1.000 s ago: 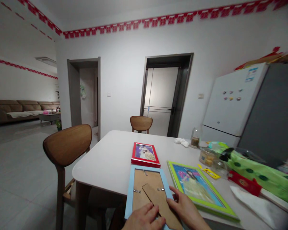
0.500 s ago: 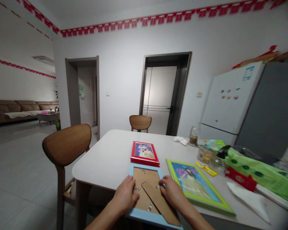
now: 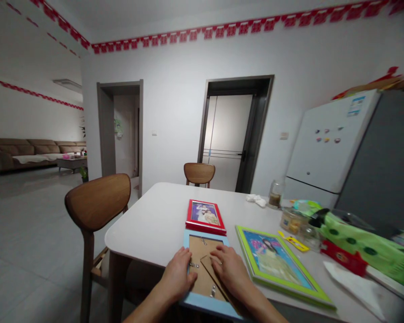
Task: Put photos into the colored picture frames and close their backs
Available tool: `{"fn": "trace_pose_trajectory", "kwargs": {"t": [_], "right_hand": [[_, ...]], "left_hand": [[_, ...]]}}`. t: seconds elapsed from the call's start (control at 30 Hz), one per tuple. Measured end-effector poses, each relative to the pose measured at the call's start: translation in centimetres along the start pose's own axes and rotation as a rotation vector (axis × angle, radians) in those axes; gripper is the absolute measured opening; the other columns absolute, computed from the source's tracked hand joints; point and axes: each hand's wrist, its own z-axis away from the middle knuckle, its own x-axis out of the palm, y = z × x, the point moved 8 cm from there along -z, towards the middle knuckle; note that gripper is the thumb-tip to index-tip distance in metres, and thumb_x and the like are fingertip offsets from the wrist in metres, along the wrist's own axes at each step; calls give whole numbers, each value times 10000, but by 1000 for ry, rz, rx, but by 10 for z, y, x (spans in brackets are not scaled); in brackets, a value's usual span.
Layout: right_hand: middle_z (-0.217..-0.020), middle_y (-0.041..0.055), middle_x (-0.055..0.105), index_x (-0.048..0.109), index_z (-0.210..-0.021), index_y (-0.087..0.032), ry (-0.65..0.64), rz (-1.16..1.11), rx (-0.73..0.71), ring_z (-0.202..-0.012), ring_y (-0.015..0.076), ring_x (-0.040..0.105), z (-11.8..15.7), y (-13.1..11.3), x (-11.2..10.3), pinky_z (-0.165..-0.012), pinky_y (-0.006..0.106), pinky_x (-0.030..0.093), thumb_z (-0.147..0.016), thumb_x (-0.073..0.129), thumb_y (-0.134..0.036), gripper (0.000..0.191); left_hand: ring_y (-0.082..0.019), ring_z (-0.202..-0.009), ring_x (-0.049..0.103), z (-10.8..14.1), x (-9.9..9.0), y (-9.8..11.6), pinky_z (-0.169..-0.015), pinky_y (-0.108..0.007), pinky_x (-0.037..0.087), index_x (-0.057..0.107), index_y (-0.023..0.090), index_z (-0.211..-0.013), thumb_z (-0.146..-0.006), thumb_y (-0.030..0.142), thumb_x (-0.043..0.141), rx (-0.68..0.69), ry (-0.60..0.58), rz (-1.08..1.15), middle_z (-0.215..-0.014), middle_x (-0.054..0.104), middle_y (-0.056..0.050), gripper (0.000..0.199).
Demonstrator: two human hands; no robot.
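A light-blue picture frame (image 3: pixel 207 304) lies back side up at the table's near edge, showing its brown backing board (image 3: pixel 199 289), small metal clips and a brown stand leg (image 3: pixel 210 270). My left hand (image 3: pixel 179 274) grips the frame's left border, its thumb over the backing. Across the right side rests my right hand (image 3: pixel 231 270), fingers bent down at the stand leg and right-hand clip; the hand covers part of both. Just beyond the blue frame are stacked red picture frames (image 3: pixel 207 217). To the right lies a green-bordered picture frame (image 3: pixel 283 262), photo side up.
The white table (image 3: pixel 144 224) also holds a glass jar (image 3: pixel 275 195), crumpled tissue (image 3: pixel 256 200), a plastic food tub (image 3: pixel 292 221), a yellow tool (image 3: pixel 296 243), a green bag (image 3: pixel 366 242) and a white paper sheet (image 3: pixel 352 282). Wooden chairs (image 3: pixel 99 202) stand at the left and far sides.
My right hand has moved inward from the blue frame's right border onto the stand leg, its fingers at the clip. My left hand keeps its place. The view has shifted slightly.
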Motion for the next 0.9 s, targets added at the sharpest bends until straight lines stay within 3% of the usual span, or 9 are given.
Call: {"fn": "trace_pose_trajectory", "kwargs": {"t": [0.13, 0.27, 0.5, 0.6, 0.7, 0.9], "right_hand": [[-877, 44, 595, 653, -768, -223, -73, -127, -116, -865, 164, 501, -6, -40, 14, -763, 242, 337, -739, 452, -288, 214], [-810, 45, 602, 655, -739, -209, -115, -123, -101, -816, 156, 508, -13, -54, 25, -728, 235, 339, -730, 470, -275, 197], [-871, 52, 602, 645, -803, -193, -72, -156, -75, -859, 162, 502, -18, -42, 24, -762, 238, 335, -762, 431, -328, 257], [-911, 66, 597, 615, -923, -180, -62, -69, 26, -879, 162, 497, -26, -21, 23, -783, 245, 331, -796, 363, -302, 308], [-899, 86, 586, 622, -893, -172, -68, 17, 114, -867, 181, 490, -36, -3, 26, -755, 274, 343, -786, 361, -265, 297], [-941, 91, 542, 610, -947, -239, -79, 61, 177, -885, 223, 467, -47, 7, 35, -690, 321, 353, -772, 367, -324, 311]], "left_hand": [[-194, -1198, 292, 0, 0, 0, -999, -267, 209, 437, 80, -1178, -664, 257, 484, -6, 9, -13, -1272, 390, -112, 545], [-195, -1188, 311, -1, 0, 1, -992, -271, 226, 446, 104, -1169, -678, 264, 475, 22, 15, -7, -1256, 413, -104, 517], [-196, -1196, 296, 0, 0, -1, -999, -275, 211, 434, 104, -1179, -648, 251, 502, 1, 25, 29, -1271, 393, -103, 555], [-196, -1200, 289, 1, 0, -1, -1003, -267, 203, 431, 92, -1182, -633, 251, 516, -10, 10, 35, -1277, 384, -107, 578], [-195, -1204, 280, 1, 0, 0, -1005, -257, 195, 427, 79, -1185, -630, 251, 521, -19, 3, 30, -1280, 379, -112, 588], [-202, -1205, 278, 0, 2, -1, -1006, -264, 195, 425, 86, -1189, -634, 253, 516, -16, -8, 20, -1288, 368, -105, 587]]}}
